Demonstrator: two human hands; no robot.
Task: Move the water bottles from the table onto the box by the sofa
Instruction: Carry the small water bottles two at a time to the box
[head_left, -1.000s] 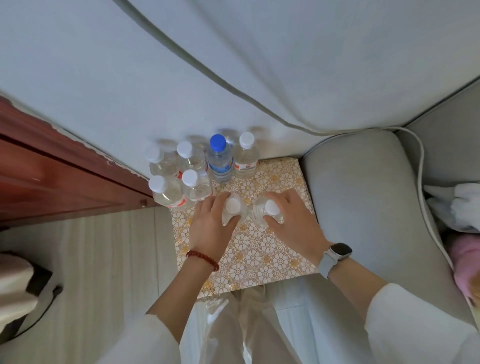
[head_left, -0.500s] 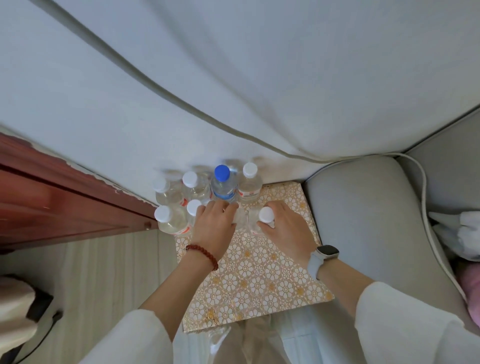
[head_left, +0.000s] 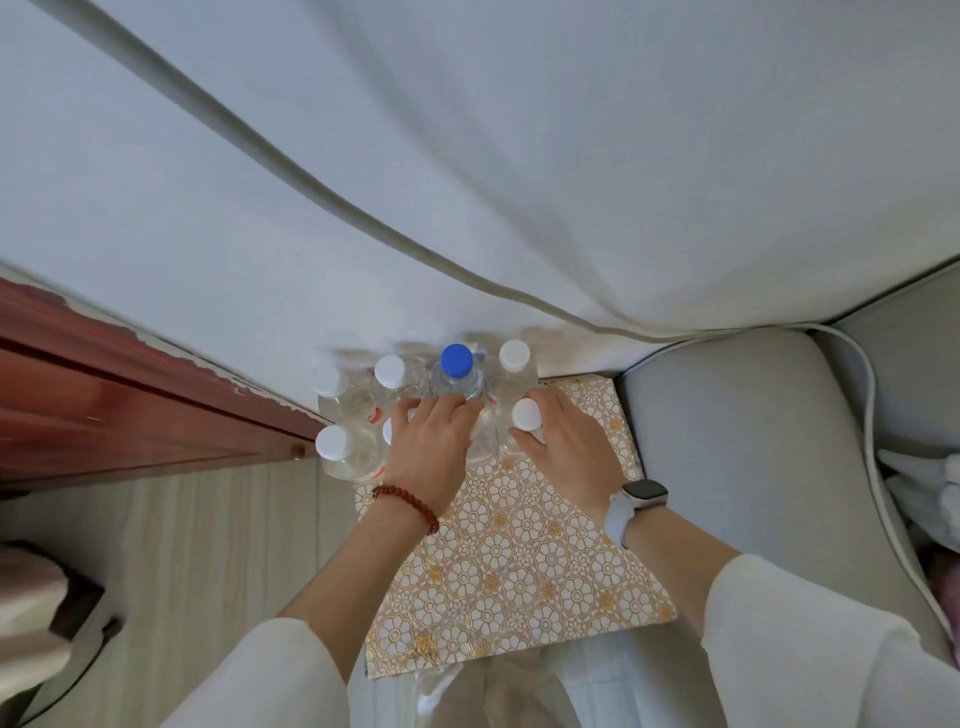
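Several water bottles (head_left: 457, 371) upright on floral-patterned box (head_left: 524, 561) beside sofa (head_left: 737, 447).

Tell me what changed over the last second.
Both hands pushed their two clear white-capped bottles back across the patterned box against the cluster by the wall. The left hand now covers its cap; the right hand holds its bottle. The blue-capped bottle stayed.

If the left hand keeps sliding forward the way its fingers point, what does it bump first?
Probably the blue-capped bottle: the left hand has its fingertips right at its base, though depth is hard to judge from above.
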